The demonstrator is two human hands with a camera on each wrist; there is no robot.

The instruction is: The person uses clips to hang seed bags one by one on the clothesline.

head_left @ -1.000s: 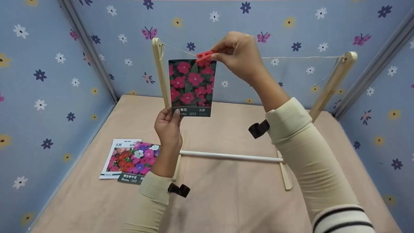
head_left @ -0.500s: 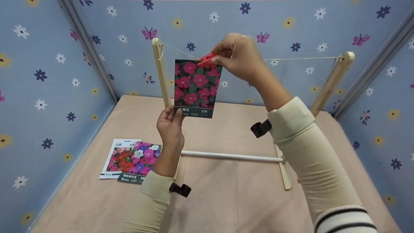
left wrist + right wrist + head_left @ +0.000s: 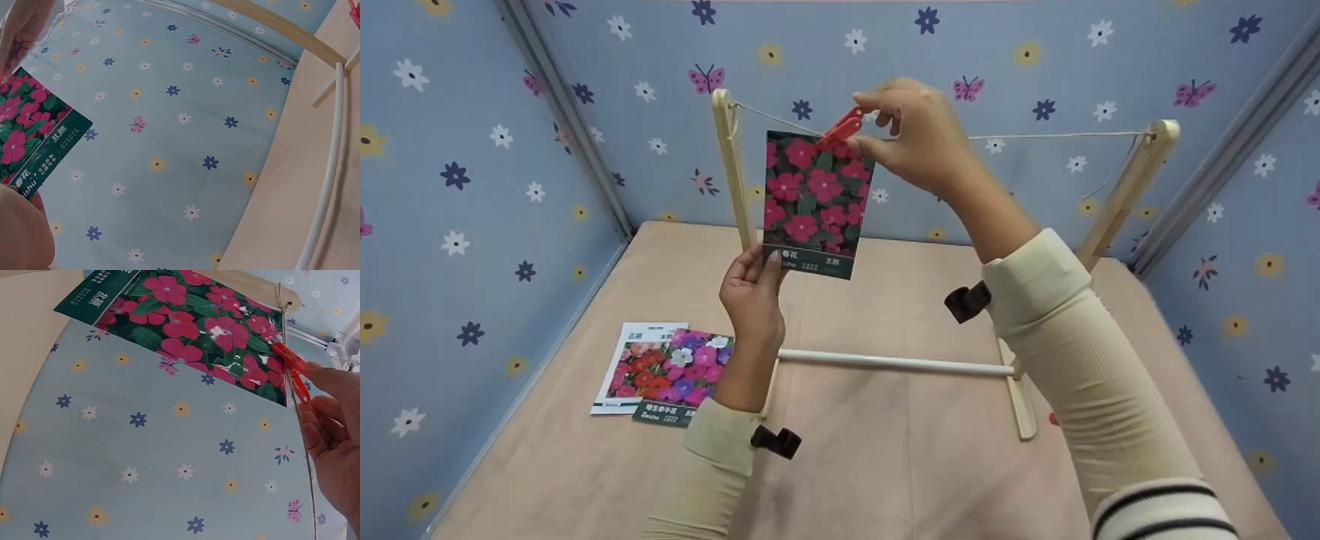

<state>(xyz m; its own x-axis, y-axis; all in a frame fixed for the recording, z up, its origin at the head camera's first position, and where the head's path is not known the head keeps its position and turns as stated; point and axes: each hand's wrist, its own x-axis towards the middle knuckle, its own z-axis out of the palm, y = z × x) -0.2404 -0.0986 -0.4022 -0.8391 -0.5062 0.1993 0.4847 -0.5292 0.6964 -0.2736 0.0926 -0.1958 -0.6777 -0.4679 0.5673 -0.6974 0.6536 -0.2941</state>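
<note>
A seed packet [image 3: 814,191] printed with pink flowers hangs upright at the string [image 3: 1057,136]. My left hand [image 3: 754,289] pinches its lower left corner, thumb in front. A red clothespin [image 3: 840,129] sits slantwise over the packet's top edge and the string. My right hand [image 3: 919,135] holds the clothespin's handles between thumb and fingers; in the right wrist view the handles [image 3: 301,379] stand spread apart. The left wrist view shows the packet's lower part [image 3: 56,140] above the left hand [image 3: 25,230].
Wooden posts [image 3: 731,169] [image 3: 1129,195] carry the string, with a white rod [image 3: 892,363] joining their feet. Two more flower packets [image 3: 619,390] [image 3: 697,367] overlap on the table [image 3: 840,465] at left. Something small and red [image 3: 1054,418] lies beside the right sleeve.
The packet and clothespin have shifted slightly right. The clothespin has tilted steeper, and the right thumb and fingers have spread further apart on its handles. The left hand keeps its hold.
</note>
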